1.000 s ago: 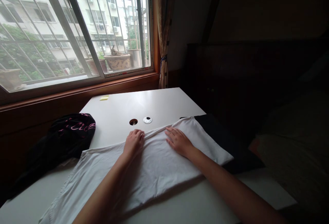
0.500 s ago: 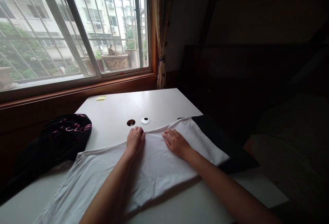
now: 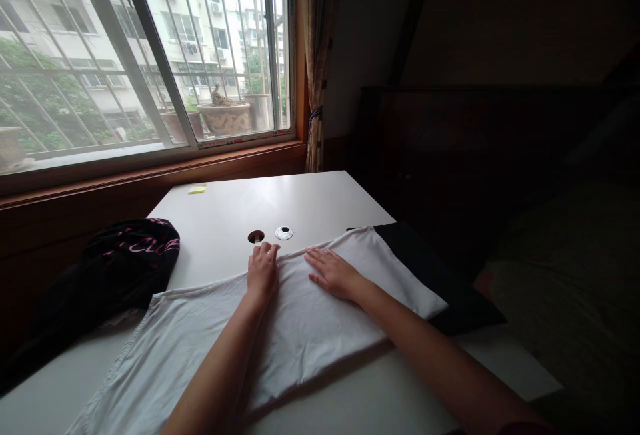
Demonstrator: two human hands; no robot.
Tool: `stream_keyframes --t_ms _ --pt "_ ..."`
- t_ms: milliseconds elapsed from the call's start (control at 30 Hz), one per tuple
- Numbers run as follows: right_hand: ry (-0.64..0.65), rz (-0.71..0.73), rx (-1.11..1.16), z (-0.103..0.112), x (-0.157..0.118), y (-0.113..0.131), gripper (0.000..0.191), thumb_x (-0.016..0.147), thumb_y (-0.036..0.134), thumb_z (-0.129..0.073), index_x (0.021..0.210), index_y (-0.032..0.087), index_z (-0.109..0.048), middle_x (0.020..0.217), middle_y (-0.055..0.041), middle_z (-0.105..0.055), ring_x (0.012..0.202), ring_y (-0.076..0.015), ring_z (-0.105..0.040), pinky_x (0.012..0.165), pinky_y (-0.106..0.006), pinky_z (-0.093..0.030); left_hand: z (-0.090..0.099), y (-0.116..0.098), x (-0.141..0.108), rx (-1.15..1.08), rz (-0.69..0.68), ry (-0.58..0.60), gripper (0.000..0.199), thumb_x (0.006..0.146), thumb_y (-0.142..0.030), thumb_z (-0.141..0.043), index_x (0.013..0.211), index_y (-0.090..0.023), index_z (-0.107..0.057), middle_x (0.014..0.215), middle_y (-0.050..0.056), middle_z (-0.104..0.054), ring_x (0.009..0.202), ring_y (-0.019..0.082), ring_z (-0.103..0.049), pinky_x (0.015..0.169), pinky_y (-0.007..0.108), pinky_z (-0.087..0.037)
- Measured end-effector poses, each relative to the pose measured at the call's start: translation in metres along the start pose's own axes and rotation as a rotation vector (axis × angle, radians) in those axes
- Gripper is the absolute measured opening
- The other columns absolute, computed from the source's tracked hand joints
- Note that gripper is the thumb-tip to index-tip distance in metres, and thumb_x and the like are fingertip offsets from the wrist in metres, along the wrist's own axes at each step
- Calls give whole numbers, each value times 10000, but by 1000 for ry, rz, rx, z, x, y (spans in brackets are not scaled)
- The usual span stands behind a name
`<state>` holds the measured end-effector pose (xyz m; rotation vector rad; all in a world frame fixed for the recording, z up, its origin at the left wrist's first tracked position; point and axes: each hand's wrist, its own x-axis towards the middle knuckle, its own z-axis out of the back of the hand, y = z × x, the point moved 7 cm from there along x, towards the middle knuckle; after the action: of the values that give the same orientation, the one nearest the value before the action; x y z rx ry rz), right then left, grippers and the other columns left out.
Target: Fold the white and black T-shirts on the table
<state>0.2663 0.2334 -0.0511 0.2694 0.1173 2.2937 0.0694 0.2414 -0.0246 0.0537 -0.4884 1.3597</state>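
A white cloth garment [image 3: 300, 322] lies spread across the table, its right end over a dark folded cloth [image 3: 425, 262]. My left hand [image 3: 263, 272] rests at the garment's far edge, fingers slightly bent and apart, holding nothing that shows. Just right of it, my right hand [image 3: 333, 272] lies flat on the white fabric with its fingers stretched out. Small wrinkles run through the fabric near both hands.
The white table [image 3: 300, 198] has a round hole [image 3: 256, 237] and a metal grommet [image 3: 284, 232] beyond the hands. A yellow note [image 3: 197, 188] is near the far left corner. Black clothing with pink lettering [image 3: 135, 255] lies at left. A barred window stands behind.
My right hand has slid a little left along the garment toward my left hand, its fingers straighter. My left hand's fingers have spread and lifted slightly at the edge.
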Motion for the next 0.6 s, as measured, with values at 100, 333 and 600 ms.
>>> stream_keyframes --t_ms 100,333,600 --pt "68 -148 -87 8 -7 -42 629 1064 518 -341 1608 204 -365 1677 -92 -310 1551 -266 -286 1274 -510 -194 -2 -8 -2 -24 -118 38 505 940 -48 -426 1349 -266 -628 1332 91 -642 1283 256 -522 1058 401 -448" --pt "142 -389 -88 33 -40 -139 609 1051 561 -286 1587 298 -408 1704 -21 -247 1583 -268 -183 1275 -556 -136 -29 -23 -10 -8 -339 330 484 1062 -385 -360 1535 -379 -459 1628 6 -448 1559 292 -276 1251 597 -206" --pt "44 -608 -29 30 -74 -194 618 1060 573 -182 1603 335 -357 1717 12 -208 1576 -256 -208 1259 -563 -224 -34 8 -5 67 -148 361 590 1052 -555 -282 1604 -352 -339 1707 15 -253 1587 341 -168 1228 691 -147"
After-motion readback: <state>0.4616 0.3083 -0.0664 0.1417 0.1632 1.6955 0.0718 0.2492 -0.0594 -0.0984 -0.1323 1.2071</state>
